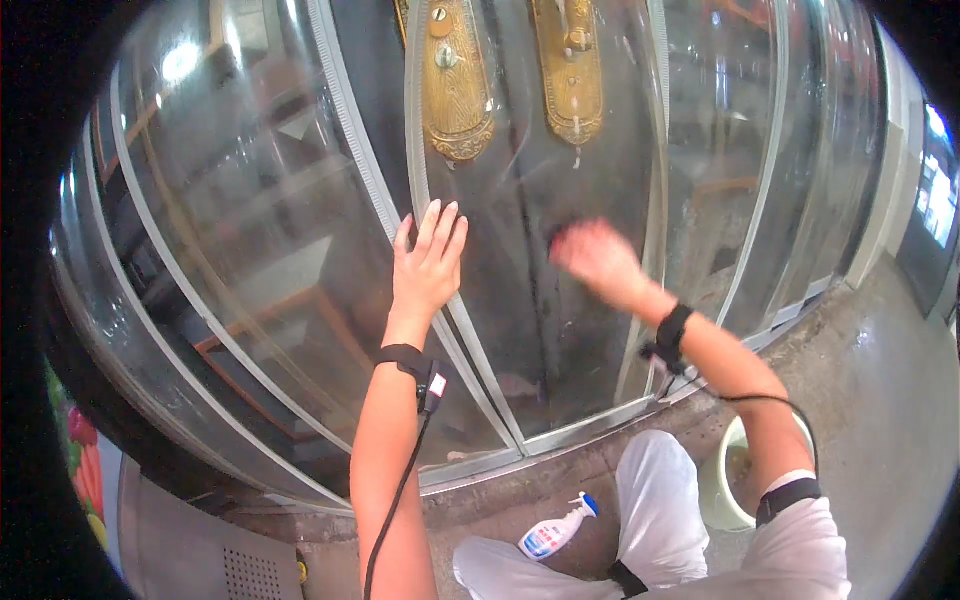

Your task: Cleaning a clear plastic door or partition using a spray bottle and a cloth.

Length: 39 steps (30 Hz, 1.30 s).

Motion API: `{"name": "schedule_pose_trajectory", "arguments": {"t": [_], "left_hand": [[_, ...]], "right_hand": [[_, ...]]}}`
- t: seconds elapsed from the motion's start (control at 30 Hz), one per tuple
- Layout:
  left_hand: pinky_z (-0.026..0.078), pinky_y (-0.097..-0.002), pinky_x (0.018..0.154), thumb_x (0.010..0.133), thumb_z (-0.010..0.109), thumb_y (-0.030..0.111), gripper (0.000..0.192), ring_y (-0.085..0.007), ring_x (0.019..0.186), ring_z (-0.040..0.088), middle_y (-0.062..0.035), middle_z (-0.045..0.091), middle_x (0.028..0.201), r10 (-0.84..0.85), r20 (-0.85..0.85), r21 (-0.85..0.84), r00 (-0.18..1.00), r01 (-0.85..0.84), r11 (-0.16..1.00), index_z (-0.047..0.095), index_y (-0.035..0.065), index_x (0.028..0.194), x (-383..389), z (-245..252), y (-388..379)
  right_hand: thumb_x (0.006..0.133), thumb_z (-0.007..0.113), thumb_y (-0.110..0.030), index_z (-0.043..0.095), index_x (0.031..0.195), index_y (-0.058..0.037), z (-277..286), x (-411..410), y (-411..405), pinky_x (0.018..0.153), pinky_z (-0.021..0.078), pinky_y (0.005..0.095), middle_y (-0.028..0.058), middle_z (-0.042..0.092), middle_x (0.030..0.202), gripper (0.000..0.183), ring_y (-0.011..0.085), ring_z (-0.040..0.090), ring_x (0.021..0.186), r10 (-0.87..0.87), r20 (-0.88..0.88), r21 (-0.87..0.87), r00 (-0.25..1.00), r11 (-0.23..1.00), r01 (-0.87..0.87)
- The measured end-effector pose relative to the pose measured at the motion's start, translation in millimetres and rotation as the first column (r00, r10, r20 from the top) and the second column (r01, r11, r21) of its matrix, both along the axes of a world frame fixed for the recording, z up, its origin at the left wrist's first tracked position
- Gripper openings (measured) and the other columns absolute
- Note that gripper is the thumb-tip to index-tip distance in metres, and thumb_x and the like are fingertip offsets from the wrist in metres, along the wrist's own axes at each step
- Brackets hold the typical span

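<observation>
My left hand (429, 259) lies flat with fingers spread on a clear plastic strip curtain (480, 300), over its ribbed edge and below an ornate brass door plate (459, 97). To the right, my right hand (600, 259) is blurred against the clear sheet, below a second brass plate with a handle (574, 82). Its fingers are curled around something dark red, mostly hidden; what it is I cannot tell. Black straps with cables circle both wrists. A white spray bottle with a blue head (555, 529) lies on the floor between my legs.
A pale bucket (724, 480) stands on the floor beside my right knee, partly hidden by my right arm. At the lower left is a grey panel with small holes (210, 540). A metal strip (480, 469) runs along the curtain's bottom. Shelves show dimly behind the clear sheets.
</observation>
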State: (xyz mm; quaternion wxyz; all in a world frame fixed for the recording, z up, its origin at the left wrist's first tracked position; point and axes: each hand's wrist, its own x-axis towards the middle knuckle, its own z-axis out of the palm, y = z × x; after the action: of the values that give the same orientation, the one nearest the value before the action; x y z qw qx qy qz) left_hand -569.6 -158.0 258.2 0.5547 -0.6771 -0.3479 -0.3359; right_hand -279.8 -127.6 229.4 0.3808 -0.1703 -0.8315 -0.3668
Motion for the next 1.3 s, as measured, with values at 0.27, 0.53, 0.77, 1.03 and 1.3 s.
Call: {"name": "schedule_pose_trajectory", "arguments": {"t": [0.27, 0.53, 0.77, 1.03, 1.3], "left_hand": [[0.028, -0.0452, 0.105, 0.078, 0.054, 0.009, 0.048, -0.0229, 0.131, 0.032, -0.0055, 0.038, 0.141, 0.034, -0.015, -0.042, 0.999, -0.034, 0.999, 0.049, 0.0099, 0.125, -3, -3, 3], [0.028, -0.0444, 0.105, 0.076, 0.054, 0.016, 0.045, -0.0197, 0.13, 0.033, -0.0056, 0.04, 0.14, 0.029, -0.039, -0.05, 0.999, -0.031, 0.998, 0.052, 0.0092, 0.12, 4, -11, -2], [0.028, -0.0448, 0.105, 0.075, 0.052, 0.011, 0.047, -0.0238, 0.129, 0.036, -0.0068, 0.041, 0.139, 0.016, -0.04, -0.043, 0.999, -0.018, 0.999, 0.052, 0.0087, 0.123, -5, -8, -1], [0.03, -0.0442, 0.104, 0.076, 0.052, 0.015, 0.045, -0.0196, 0.129, 0.035, -0.0057, 0.043, 0.138, 0.057, -0.038, -0.024, 0.998, -0.058, 0.998, 0.053, 0.009, 0.121, -6, -11, 1], [0.03, -0.0448, 0.104, 0.075, 0.052, 0.017, 0.043, -0.0188, 0.129, 0.036, -0.0059, 0.045, 0.136, 0.015, -0.031, -0.045, 0.999, -0.016, 0.999, 0.056, 0.0079, 0.117, -6, -18, -2]], "right_hand": [[0.074, 0.052, -0.007, 0.06, 0.101, -0.0104, -11, -19, 7, 0.08, 0.0443, 0.0405, 0.0092, 0.059, 0.096, 0.028, 0.0276, 0.056, 0.09, 0.044, 0.042, -0.092, 0.998, 0.995, -0.04], [0.073, 0.053, -0.015, 0.057, 0.09, -0.0122, -169, 43, 8, 0.09, 0.0428, 0.0334, 0.0016, 0.054, 0.099, 0.018, 0.018, 0.054, 0.095, 0.078, 0.503, -0.17, 0.861, 0.985, 0.01], [0.07, 0.053, 0.0, 0.061, 0.092, -0.0064, 140, 22, 0, 0.088, 0.0458, 0.0398, 0.011, 0.062, 0.103, 0.025, 0.0279, 0.058, 0.096, 0.022, -0.254, 0.269, 0.967, 0.962, 0.049], [0.076, 0.053, -0.01, 0.058, 0.106, -0.006, 31, -16, 12, 0.095, 0.0439, 0.0348, 0.0104, 0.056, 0.115, 0.031, 0.025, 0.055, 0.107, -0.308, 0.415, 0.527, 0.856, 0.849, 0.05], [0.076, 0.057, -0.01, 0.065, 0.097, -0.0109, 220, -4, -10, 0.084, 0.0493, 0.0363, 0.0038, 0.064, 0.101, 0.023, 0.0224, 0.059, 0.1, 0.121, -0.003, 0.494, 0.993, 0.864, -0.103]]}}
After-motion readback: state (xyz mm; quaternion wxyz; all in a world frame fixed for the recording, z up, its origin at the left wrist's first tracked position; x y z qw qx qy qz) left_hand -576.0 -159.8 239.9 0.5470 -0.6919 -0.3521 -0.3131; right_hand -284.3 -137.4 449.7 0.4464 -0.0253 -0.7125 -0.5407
